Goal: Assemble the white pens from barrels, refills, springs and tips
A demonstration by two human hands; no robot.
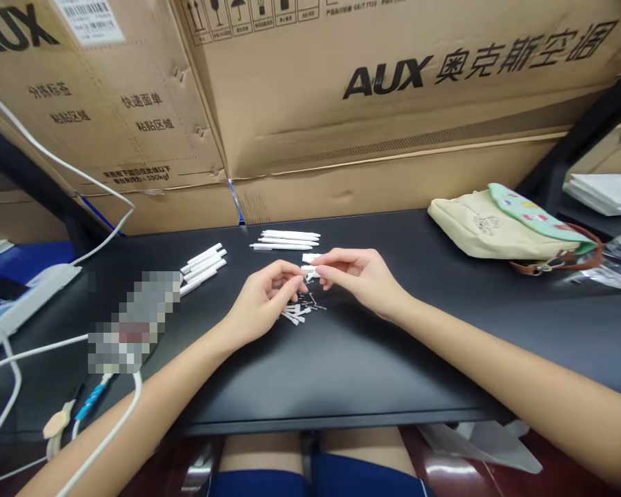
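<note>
While the left hand (269,298) and right hand (365,279) curl inward, a white piece (309,270) shows between their fingertips, pinch unclear.

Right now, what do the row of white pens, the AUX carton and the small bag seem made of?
White pens: likely glossy plastic, from their smooth, even barrels. AUX carton: matte cardboard, given its brown, creased, printed faces. Small bag: probably canvas or similar fabric, dull and softly bulging.
</note>
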